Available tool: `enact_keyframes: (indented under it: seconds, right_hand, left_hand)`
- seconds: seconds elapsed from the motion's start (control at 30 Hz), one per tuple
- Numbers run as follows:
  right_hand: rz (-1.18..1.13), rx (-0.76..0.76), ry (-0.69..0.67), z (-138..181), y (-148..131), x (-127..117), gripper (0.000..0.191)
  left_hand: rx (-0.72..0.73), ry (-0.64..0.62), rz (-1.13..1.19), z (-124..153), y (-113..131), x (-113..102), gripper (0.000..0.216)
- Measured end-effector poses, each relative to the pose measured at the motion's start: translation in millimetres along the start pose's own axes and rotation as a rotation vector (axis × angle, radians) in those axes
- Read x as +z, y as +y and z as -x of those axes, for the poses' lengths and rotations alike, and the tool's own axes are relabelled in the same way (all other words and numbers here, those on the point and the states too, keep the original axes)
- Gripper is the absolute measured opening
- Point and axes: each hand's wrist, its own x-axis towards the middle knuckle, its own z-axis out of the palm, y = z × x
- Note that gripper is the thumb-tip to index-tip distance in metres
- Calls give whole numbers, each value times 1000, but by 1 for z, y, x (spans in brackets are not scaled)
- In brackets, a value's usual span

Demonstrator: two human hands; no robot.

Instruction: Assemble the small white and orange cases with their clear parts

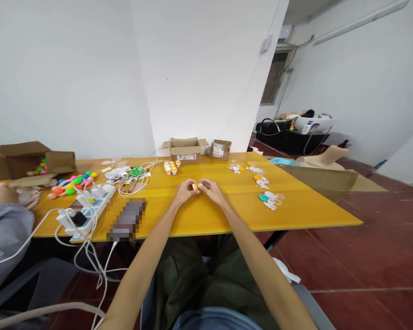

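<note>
Along the desk's (296,208) back edge stand an open box (186,151) and a smaller box (220,150), with orange-and-white cups (174,171) before the open one. Loose parts (270,201) lie in clusters toward the right edge. A power strip (101,202) and a phone (128,220) crowd the front edge at left, between a co-worker's hand (2,195) and the person's hands. Near the front edge's middle, the left hand (184,192) pinches an orange-and-white piece (194,186); the right hand (211,189) curls at its right end, grip unclear.
</note>
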Motion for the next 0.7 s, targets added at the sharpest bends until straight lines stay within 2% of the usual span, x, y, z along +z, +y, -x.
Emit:
enact_keyframes:
  seconds: [0.2,0.5,0.7]
  right_hand:
    - [-36,44,-1,-1,1,1,22]
    - [-36,49,-14,3,-6,-1,41]
    - [-71,21,-4,3,-5,3,41]
  left_hand:
    - [-6,4,2,3,6,0,33]
    - [-12,-36,43,6,10,0,34]
    - [10,-40,5,6,10,-1,34]
